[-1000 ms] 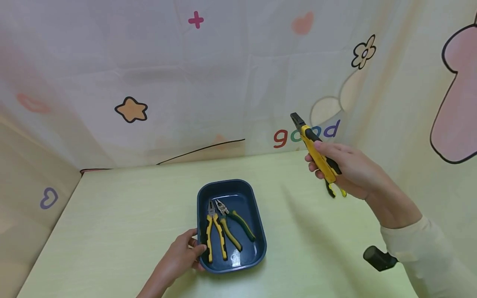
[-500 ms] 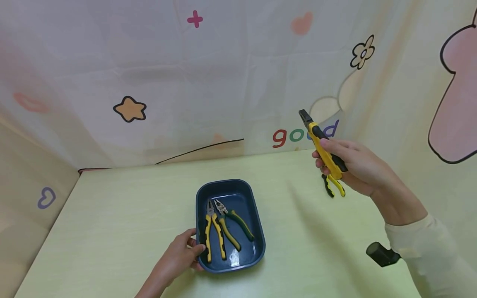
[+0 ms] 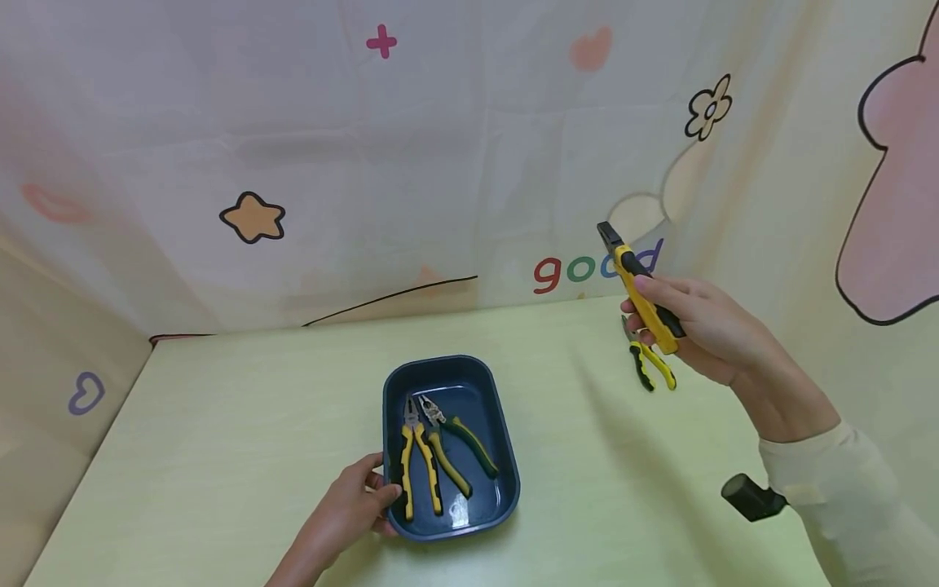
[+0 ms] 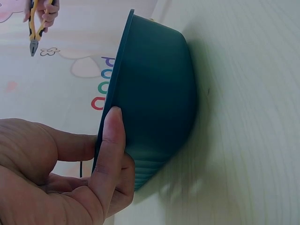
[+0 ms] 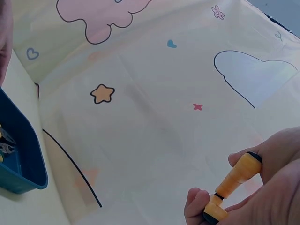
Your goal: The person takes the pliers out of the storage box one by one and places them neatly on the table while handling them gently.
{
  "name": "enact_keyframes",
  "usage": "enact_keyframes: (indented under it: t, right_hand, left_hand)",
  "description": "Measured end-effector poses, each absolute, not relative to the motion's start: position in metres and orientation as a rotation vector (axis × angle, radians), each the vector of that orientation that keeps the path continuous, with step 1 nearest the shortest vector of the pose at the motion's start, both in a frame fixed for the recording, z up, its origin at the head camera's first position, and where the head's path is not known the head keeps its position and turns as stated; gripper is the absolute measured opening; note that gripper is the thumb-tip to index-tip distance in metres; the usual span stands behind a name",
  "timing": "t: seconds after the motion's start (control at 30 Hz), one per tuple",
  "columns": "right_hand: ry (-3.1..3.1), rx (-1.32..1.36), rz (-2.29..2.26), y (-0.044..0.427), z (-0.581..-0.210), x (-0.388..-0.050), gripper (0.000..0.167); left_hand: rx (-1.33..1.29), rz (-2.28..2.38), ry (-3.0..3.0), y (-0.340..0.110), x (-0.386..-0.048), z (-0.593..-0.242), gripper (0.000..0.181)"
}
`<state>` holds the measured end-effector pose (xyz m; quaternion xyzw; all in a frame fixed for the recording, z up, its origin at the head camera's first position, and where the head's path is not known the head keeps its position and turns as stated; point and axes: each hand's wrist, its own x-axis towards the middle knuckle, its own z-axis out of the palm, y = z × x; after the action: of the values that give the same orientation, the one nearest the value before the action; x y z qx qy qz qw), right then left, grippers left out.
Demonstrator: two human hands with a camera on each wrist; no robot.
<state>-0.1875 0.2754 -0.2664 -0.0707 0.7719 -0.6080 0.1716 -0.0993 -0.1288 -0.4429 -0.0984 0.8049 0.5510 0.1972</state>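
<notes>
My left hand [image 3: 352, 505] pinches the left wall of a blue tray [image 3: 510, 481], thumb inside; in the left wrist view the fingers [image 4: 110, 154] press the tray's outer side [image 4: 154, 84]. In the tray lie yellow-and-black pliers [image 3: 407, 473] and green-and-yellow pliers [image 3: 475, 444], handles spread. Raised at the right, my right hand [image 3: 704, 326] grips yellow-and-black pliers [image 3: 641, 306] by the handles, jaws pointing up and left. The right wrist view shows the handle ends [image 5: 239, 176] in that hand [image 5: 267, 187].
Another pair of yellow-and-black pliers [image 3: 663, 368] lies on the pale table [image 3: 220, 456], behind and below my right hand, its upper part partly covered. A printed curtain [image 3: 411, 163] stands along the table's back. A black cylindrical object [image 3: 751, 497] shows beside my right sleeve.
My right hand has moved rightward with its pliers, uncovering more of the pair on the table. My left hand keeps its hold on the tray; the head view has shifted slightly.
</notes>
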Motion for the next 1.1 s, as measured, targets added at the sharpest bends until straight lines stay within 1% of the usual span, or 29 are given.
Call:
enact_keyframes:
  t: [0.27, 1.1]
  right_hand:
    - [2.214, -0.165, -1.700, 0.277, -0.269, -0.191, 0.062]
    - [2.230, -0.071, -1.716, 0.286, -0.284, -0.199, 0.064]
  left_hand:
    - [-0.264, 1.561, 2.255, -0.129, -0.098, -0.443, 0.051]
    - [-0.280, 1.543, 2.249, -0.129, -0.099, -0.443, 0.051]
